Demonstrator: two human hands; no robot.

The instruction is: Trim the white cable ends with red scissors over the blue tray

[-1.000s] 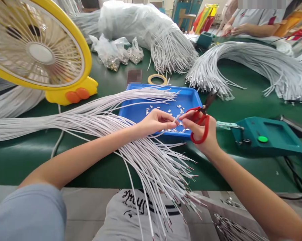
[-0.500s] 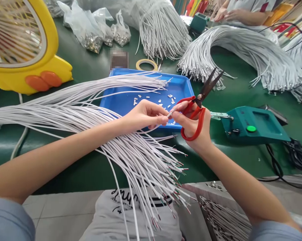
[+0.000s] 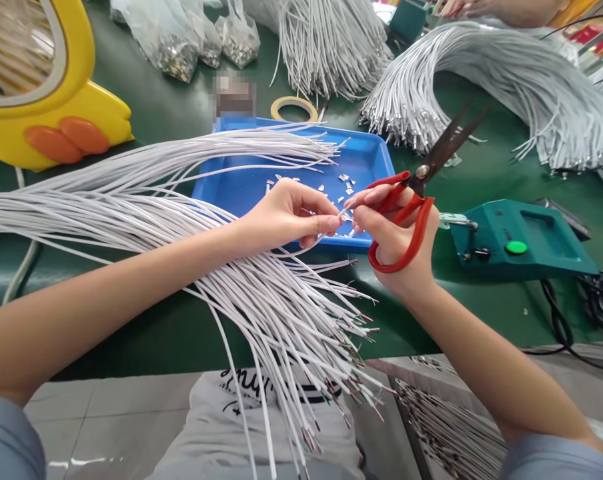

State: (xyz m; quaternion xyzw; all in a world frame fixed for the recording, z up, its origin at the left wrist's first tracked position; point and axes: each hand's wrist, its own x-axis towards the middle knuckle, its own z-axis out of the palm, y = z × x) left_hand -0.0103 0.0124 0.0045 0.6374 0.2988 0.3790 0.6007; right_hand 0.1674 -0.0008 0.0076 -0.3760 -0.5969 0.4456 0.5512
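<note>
Between thumb and fingers, my left hand (image 3: 296, 217) pinches a white cable (image 3: 342, 214) close to its end. Red-handled scissors (image 3: 417, 183) hang on my right hand (image 3: 401, 233), their dark blades pointing up and away to the right. The right thumb and fingertips are at the cable's tip, just right of the left fingers. Beneath both hands lies a blue tray (image 3: 381, 160) with small white scraps (image 3: 344, 178) in it. One bundle of white cables (image 3: 291, 313) runs under my left forearm, its stripped ends showing coloured wires. Another cable bundle (image 3: 281, 143) rests across the tray.
A green machine (image 3: 521, 233) with a green button stands at right. Behind the tray are a tape roll (image 3: 294, 109), bags of metal parts (image 3: 236, 40) and large grey cable bundles (image 3: 461, 53). A yellow duck-shaped fan (image 3: 56, 120) is at left. Another person's hands show at the top right.
My right hand and the scissors have shifted slightly right, the fingertips drawing a little away from my left hand. The whole view has tilted down a little.
</note>
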